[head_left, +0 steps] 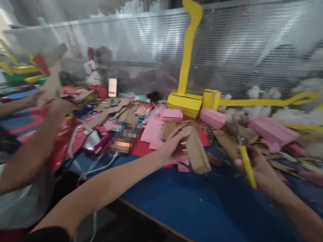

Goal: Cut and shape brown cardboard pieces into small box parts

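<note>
Oblong brown cardboard box at 3 o'clock from left hand, fingers clamped on it; long axis 11-to-5. Right hand, farther, at 3 o'clock from box, fingers gripping yellow-handled metal cutting tool.

A brown cardboard box tilts in the left hand, a slanted yellow-handled tool in the right hand.

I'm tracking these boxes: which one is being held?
The brown cardboard box, in the left hand; the pink boxes lie beyond it, unheld.
</note>
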### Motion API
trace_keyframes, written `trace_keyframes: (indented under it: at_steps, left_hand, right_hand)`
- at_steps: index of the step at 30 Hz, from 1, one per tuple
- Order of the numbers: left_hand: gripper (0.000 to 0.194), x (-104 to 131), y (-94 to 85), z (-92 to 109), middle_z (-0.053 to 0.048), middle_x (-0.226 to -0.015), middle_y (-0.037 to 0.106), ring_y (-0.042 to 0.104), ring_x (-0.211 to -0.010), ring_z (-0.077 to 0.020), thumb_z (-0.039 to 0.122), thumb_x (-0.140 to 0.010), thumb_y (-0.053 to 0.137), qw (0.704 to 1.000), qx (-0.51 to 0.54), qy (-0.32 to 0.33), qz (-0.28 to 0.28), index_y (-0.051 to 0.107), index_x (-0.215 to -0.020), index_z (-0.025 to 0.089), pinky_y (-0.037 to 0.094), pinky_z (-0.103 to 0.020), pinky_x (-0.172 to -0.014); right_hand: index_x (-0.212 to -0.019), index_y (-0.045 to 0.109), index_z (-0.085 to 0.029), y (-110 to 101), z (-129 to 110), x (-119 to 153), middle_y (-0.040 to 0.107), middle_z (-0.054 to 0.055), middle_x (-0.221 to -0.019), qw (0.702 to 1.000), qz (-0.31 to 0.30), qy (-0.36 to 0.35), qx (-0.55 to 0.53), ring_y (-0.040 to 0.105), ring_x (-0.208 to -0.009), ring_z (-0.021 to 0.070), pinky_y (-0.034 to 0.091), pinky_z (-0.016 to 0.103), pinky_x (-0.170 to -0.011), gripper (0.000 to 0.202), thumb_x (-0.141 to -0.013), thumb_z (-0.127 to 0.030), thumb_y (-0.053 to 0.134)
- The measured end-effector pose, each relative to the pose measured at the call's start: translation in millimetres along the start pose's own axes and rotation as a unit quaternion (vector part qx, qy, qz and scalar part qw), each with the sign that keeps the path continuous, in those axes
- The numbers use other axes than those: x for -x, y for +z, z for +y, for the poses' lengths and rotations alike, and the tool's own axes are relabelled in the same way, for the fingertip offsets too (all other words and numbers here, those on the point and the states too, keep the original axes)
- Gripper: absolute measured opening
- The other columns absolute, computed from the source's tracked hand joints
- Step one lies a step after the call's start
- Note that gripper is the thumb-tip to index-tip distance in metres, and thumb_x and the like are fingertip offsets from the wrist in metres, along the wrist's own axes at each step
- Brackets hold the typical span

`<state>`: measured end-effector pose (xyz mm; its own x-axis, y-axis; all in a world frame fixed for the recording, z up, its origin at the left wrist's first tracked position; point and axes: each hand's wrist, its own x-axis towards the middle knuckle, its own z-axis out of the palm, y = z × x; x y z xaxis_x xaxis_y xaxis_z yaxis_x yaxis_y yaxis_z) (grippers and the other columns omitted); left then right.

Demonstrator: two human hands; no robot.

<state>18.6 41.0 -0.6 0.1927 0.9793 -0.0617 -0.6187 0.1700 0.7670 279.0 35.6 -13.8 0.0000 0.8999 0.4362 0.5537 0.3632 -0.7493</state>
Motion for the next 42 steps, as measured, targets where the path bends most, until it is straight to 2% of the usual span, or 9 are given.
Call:
trace_keyframes:
  at_steps: [3,5,10,14,19,25,29,35,42]
  left_hand:
    - [0.051,6,3.8,0,-0.007,-0.099,0.075,0.073,-0.091,-0.0234,0.035,-0.071,0.086,0.999,0.009,-0.046,-0.025,0.062,-0.114,0.021,0.056,-0.033,-0.083]
    - [0.045,9,3.5,2,-0.01,-0.096,0.077,0.075,-0.087,-0.0245,0.036,-0.077,0.082,0.996,0.015,-0.081,-0.046,0.064,-0.114,0.016,0.057,-0.033,-0.08]
    - [0.039,14,-0.3,12,-0.009,-0.089,0.079,0.076,-0.073,-0.0219,0.034,-0.086,0.075,0.988,0.04,-0.141,-0.048,0.065,-0.117,0.013,0.059,-0.03,-0.073]
    - [0.044,14,-2.9,15,-0.01,-0.087,0.079,0.075,-0.067,-0.0224,0.043,-0.085,0.075,0.973,0.06,-0.192,-0.114,0.067,-0.115,0.012,0.06,-0.034,-0.071]
    - [0.049,15,-6.4,9,-0.012,-0.089,0.08,0.075,-0.07,-0.021,0.047,-0.082,0.076,0.963,0.095,-0.21,-0.137,0.07,-0.113,0.009,0.062,-0.032,-0.067]
    - [0.048,20,-5.7,4,-0.013,-0.088,0.08,0.075,-0.07,-0.0202,0.049,-0.083,0.074,0.948,0.097,-0.235,-0.192,0.074,-0.109,0.009,0.06,-0.028,-0.065]
    - [0.047,21,-5.3,3,-0.014,-0.089,0.081,0.077,-0.072,-0.0203,0.047,-0.082,0.076,0.939,0.105,-0.256,-0.203,0.075,-0.108,0.008,0.06,-0.025,-0.064]
    - [0.049,19,-8.5,-2,-0.016,-0.088,0.081,0.077,-0.071,-0.0192,0.052,-0.085,0.072,0.944,0.087,-0.247,-0.198,0.075,-0.107,0.009,0.06,-0.023,-0.065]
    - [0.049,20,-4.1,-2,-0.013,-0.08,0.078,0.072,-0.059,-0.0154,0.057,-0.09,0.066,0.959,0.044,-0.23,-0.158,0.073,-0.102,0.01,0.056,-0.02,-0.056]
  right_hand:
    - [-0.116,0.058,-0.02,-3,10,-4,0.064,0.005,-0.093,0.996,-0.075,0.007,-0.057,0.063,-0.078,0.0202,0.054,0.03,-0.067,0.053,-0.081,-0.055,0.076]
    - [-0.119,0.058,-0.023,-8,15,-5,0.065,0.002,-0.09,0.996,-0.078,0.015,-0.047,0.062,-0.075,0.02,0.056,0.031,-0.067,0.063,-0.071,-0.054,0.084]
    - [-0.12,0.057,-0.023,-15,14,-2,0.066,0.003,-0.098,0.995,-0.089,0.021,-0.035,0.063,-0.083,0.0211,0.056,0.033,-0.077,0.056,-0.077,-0.05,0.081]
    - [-0.121,0.055,-0.024,-18,8,1,0.066,0.007,-0.109,0.994,-0.107,0.004,-0.02,0.065,-0.096,0.0244,0.055,0.035,-0.087,0.054,-0.08,-0.045,0.081]
    - [-0.128,0.053,-0.024,-17,-1,6,0.066,0.008,-0.117,0.99,-0.125,-0.006,0.072,0.065,-0.101,0.0266,0.054,0.037,-0.089,0.058,-0.081,-0.045,0.079]
    - [-0.126,0.054,-0.027,-12,-13,10,0.066,0.005,-0.121,0.985,-0.138,-0.059,0.08,0.064,-0.109,0.0249,0.049,0.034,-0.096,0.051,-0.082,-0.037,0.079]
    - [-0.122,0.056,-0.025,-11,-18,10,0.068,0.005,-0.117,0.987,-0.121,-0.043,0.092,0.064,-0.105,0.0256,0.05,0.033,-0.091,0.054,-0.077,-0.037,0.083]
    - [-0.098,0.056,-0.024,-12,-19,11,0.064,-0.003,-0.082,0.982,-0.175,0.009,0.074,0.057,-0.073,0.0171,0.046,0.027,-0.066,0.039,-0.075,-0.037,0.085]
    - [-0.087,0.052,-0.023,-15,-19,13,0.059,-0.006,-0.073,0.98,-0.178,0.023,0.087,0.05,-0.066,0.0138,0.038,0.026,-0.058,0.039,-0.073,-0.037,0.086]
